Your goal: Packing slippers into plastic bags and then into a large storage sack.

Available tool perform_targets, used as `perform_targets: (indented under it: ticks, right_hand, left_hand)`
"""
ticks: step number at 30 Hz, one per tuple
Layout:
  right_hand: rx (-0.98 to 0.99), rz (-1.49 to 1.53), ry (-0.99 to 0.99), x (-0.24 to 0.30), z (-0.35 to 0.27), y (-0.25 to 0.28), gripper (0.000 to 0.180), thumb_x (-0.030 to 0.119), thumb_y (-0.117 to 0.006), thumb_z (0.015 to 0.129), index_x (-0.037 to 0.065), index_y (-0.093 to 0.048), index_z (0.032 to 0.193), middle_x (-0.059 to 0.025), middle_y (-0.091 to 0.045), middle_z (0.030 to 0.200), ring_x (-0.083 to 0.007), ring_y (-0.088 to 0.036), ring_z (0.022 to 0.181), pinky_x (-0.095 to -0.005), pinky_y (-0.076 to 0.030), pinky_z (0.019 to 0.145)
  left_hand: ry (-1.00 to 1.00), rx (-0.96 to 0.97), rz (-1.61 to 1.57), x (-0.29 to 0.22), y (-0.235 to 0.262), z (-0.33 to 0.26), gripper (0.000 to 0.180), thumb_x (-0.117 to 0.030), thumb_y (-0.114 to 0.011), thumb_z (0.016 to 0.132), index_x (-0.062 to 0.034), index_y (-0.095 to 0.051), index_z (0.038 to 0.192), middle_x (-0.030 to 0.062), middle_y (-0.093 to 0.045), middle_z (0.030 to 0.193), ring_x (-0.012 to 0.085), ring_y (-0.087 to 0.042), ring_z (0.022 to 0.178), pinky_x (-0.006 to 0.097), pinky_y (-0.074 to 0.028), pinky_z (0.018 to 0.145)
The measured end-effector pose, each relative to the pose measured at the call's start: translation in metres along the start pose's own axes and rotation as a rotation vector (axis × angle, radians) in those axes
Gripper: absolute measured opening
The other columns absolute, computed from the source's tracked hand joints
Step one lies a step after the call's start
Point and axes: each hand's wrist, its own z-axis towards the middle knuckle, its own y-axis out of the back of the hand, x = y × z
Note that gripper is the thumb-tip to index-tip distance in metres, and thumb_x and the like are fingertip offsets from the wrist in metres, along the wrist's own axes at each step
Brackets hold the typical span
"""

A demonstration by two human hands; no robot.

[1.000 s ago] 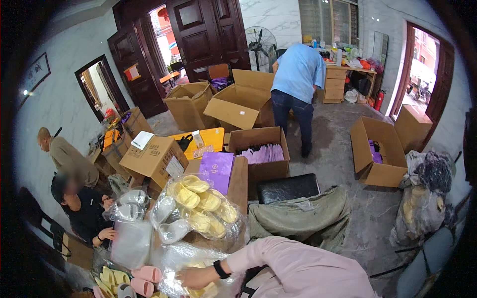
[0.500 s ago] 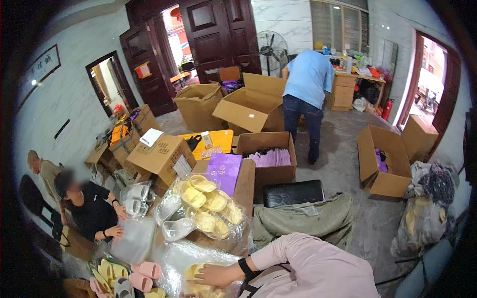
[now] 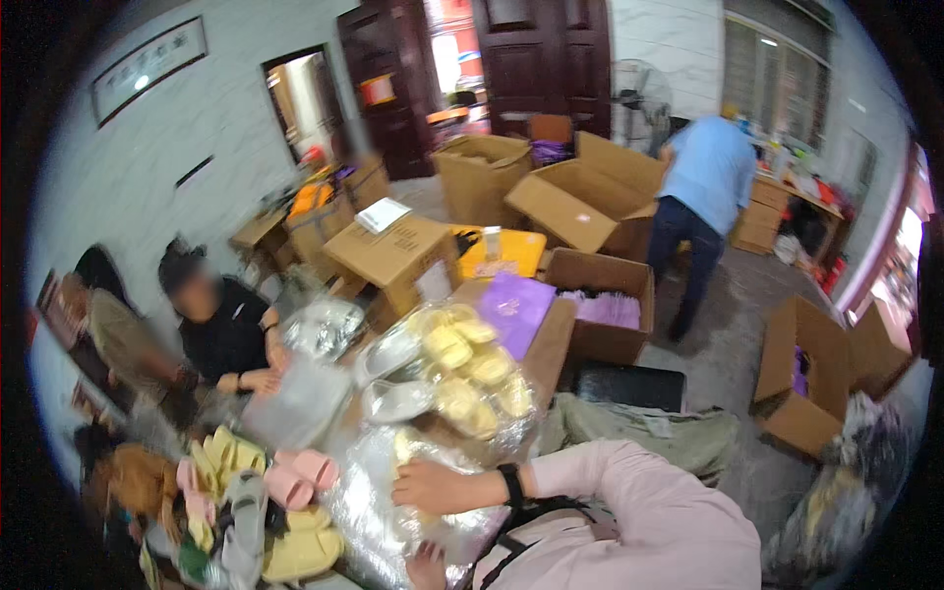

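Note:
My right hand (image 3: 438,487), at the end of a pink sleeve with a black wristband, curls over a pair of yellow slippers (image 3: 402,447) in a clear plastic bag. The hand covers most of that pair. Low at the frame's edge, my left hand (image 3: 427,566) shows only in part beside the same plastic; its fingers are blurred. Clear plastic bags (image 3: 364,492) lie flat under and around both hands. Just beyond is a heap of bagged yellow slippers (image 3: 472,369) and bagged grey slippers (image 3: 398,398).
Loose pink slippers (image 3: 300,479), yellow slippers (image 3: 303,546) and grey slippers (image 3: 244,521) lie at left. A person in black (image 3: 231,329) touches a stack of clear bags (image 3: 300,403). Beyond are a purple bag (image 3: 513,310), cartons (image 3: 393,258) and a person in blue (image 3: 703,177).
The view has swung left, so the room sits farther right. My left hand has come into view at the bottom. My right hand stays on the bagged yellow slippers.

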Motion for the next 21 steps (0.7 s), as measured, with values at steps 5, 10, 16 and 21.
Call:
perform_targets:
  ticks: [5,10,16,21]
  right_hand:
    - [0.205,0.178,-0.090,-0.022,-0.006,0.023,0.015,0.010,-0.055,0.071,0.012,-0.061,0.084,-0.0044,-0.060,0.081,-0.0246,-0.057,0.079,-0.0386,-0.044,0.067]
    - [0.296,0.307,-0.323,-0.064,0.042,0.003,0.019,0.005,-0.049,0.073,0.008,-0.060,0.088,-0.0136,-0.061,0.081,-0.0336,-0.058,0.077,-0.0425,-0.044,0.067]
    - [-0.274,0.294,-0.272,-0.127,0.124,0.058,0.018,0.011,-0.057,0.077,0.004,-0.062,0.094,-0.0143,-0.062,0.089,-0.0299,-0.060,0.081,-0.0354,-0.047,0.071]
    - [-0.185,0.264,-0.286,-0.191,0.121,0.062,0.019,0.009,-0.056,0.077,0.004,-0.063,0.095,-0.0151,-0.062,0.093,-0.0304,-0.059,0.083,-0.0338,-0.046,0.073]
  left_hand:
    - [0.189,0.080,0.267,-0.033,-0.080,0.035,0.036,-0.027,-0.050,0.085,-0.0093,-0.052,0.116,0.0176,-0.047,0.121,0.0341,-0.046,0.109,0.045,-0.034,0.095]
    - [0.401,0.194,0.464,-0.056,-0.089,0.048,0.037,-0.025,-0.058,0.079,-0.0153,-0.058,0.115,0.0158,-0.044,0.127,0.0363,-0.041,0.115,0.048,-0.030,0.098]
    - [0.213,0.237,0.982,-0.070,-0.096,0.042,0.048,-0.032,-0.062,0.073,-0.0230,-0.054,0.120,0.0132,-0.039,0.134,0.0408,-0.032,0.121,0.061,-0.022,0.097]
    - [0.304,0.212,0.915,-0.060,-0.100,0.032,0.055,-0.034,-0.064,0.072,-0.0240,-0.049,0.125,0.0131,-0.034,0.137,0.0421,-0.027,0.125,0.065,-0.018,0.097]
